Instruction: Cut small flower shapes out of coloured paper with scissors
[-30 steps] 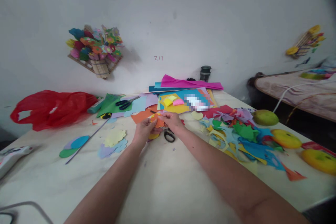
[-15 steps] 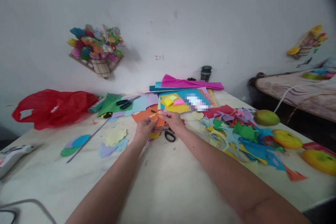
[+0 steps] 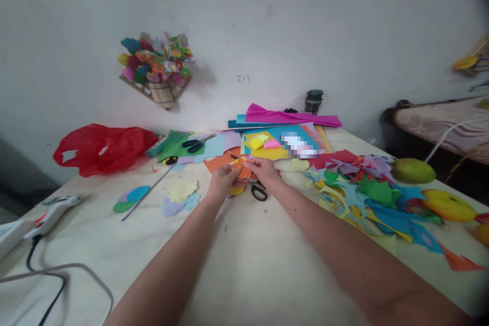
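An orange paper cutout (image 3: 242, 169) with some yellow on it is pinched between my two hands over the middle of the table. The fingers of my left hand (image 3: 223, 179) close on its left side. My right hand (image 3: 265, 170) is closed at its upper right edge, fingertips pressed together. Just below my right hand lie scissors with a dark handle (image 3: 260, 192), their blades partly hidden. A yellow paper piece (image 3: 236, 191) shows under my hands, and an orange sheet (image 3: 216, 163) lies behind my left hand.
To the left are pale scalloped cutouts (image 3: 182, 191), blue and green ovals (image 3: 138, 194), a red plastic bag (image 3: 103, 150) and black-handled scissors (image 3: 194, 145). Paper scraps (image 3: 378, 191) and mangoes (image 3: 449, 205) cover the right. Coloured sheets (image 3: 267, 153) lie at the back; a power strip (image 3: 53, 216) has a cable.
The whole view has shifted, so things appear farther right and slightly higher. Both hands stay together on the orange cutout, with more yellow showing on it.
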`<state>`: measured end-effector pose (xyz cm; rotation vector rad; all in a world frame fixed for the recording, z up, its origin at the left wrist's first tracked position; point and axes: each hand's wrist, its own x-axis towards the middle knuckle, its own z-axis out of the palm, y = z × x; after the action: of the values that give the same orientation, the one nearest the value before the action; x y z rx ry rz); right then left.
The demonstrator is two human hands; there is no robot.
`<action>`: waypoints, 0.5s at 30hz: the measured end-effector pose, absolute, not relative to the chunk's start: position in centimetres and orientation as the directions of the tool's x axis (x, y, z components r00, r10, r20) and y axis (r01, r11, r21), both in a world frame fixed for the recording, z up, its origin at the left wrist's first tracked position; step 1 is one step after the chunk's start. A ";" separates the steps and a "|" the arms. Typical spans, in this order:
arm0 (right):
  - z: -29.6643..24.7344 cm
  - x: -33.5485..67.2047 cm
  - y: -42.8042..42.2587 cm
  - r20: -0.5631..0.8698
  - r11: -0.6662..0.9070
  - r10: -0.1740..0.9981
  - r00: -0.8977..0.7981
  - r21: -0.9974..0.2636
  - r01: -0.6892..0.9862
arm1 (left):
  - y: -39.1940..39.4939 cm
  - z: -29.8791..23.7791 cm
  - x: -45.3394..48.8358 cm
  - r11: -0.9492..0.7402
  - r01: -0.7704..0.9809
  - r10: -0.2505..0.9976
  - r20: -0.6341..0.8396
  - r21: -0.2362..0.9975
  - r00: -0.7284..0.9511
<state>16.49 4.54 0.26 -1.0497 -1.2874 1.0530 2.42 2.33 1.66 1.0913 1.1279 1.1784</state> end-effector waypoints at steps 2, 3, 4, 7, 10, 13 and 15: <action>0.3 16.5 4.4 0.183 0.183 0.983 0.003 -0.983 -0.022 | 2.4 1.7 2.3 0.084 -0.106 0.995 -0.077 0.991 0.070; 0.3 16.5 4.4 0.167 0.167 0.986 -0.002 -0.985 -0.033 | 2.4 1.6 2.3 0.084 -0.104 0.994 -0.076 0.991 0.076; 0.4 16.5 4.3 0.154 0.153 0.988 -0.005 -0.987 -0.048 | 2.4 1.6 2.2 0.083 -0.103 0.994 -0.075 0.991 0.079; 0.6 16.6 4.2 0.125 0.124 0.992 -0.005 -0.986 -0.110 | 2.4 1.6 2.1 0.079 -0.111 0.994 -0.070 0.991 0.084; 0.7 16.8 4.2 0.096 0.091 0.995 -0.030 -0.985 -0.145 | 2.5 1.5 2.0 0.086 -0.123 0.992 -0.074 0.989 0.101; 0.3 16.8 4.3 0.106 0.099 0.992 -0.066 -0.990 -0.097 | 2.5 1.4 1.9 0.093 -0.126 0.991 -0.080 0.988 0.109; 0.0 16.7 4.5 0.130 0.126 0.989 -0.070 -0.991 -0.054 | 2.5 1.4 1.9 0.100 -0.125 0.989 -0.086 0.987 0.118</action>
<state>16.71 4.46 -0.01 -1.0427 -1.2842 1.1891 1.85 2.53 1.37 1.0964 1.0746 1.1188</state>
